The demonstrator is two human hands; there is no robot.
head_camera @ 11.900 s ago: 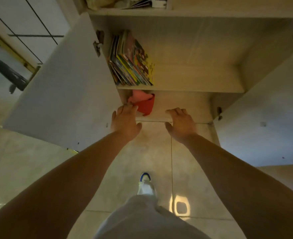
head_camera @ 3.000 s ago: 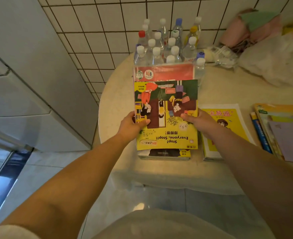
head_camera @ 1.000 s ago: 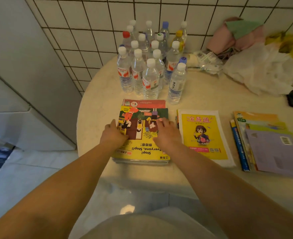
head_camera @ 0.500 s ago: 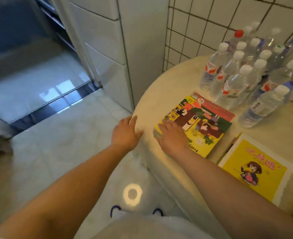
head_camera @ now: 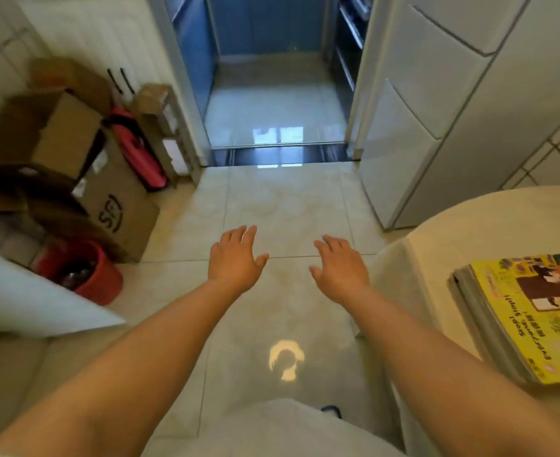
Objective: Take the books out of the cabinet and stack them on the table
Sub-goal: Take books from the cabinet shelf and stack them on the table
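Over the bare floor tiles, I have both hands out in front of me, the left hand (head_camera: 234, 258) and the right hand (head_camera: 339, 267), palms down, fingers spread loosely and holding nothing. They hang well apart from everything, with only floor beneath them.

Off to my right sits the stack of books (head_camera: 522, 318), a yellow cover on top, lying flat near the edge of the round table (head_camera: 436, 225). The cabinet itself is not in this view, so I cannot tell how many books are left in it.

My worry from here is the stack: it sits close to the table's rim, and my right forearm runs just beside it, so a careless swing as I turn could nudge it off. To my left the cardboard boxes (head_camera: 74, 153) and a red bucket (head_camera: 84, 275) crowd the floor, and a white panel (head_camera: 25, 291) juts in low; walking without looking could catch any of them. The tiles look glossy, so a slip is possible too.
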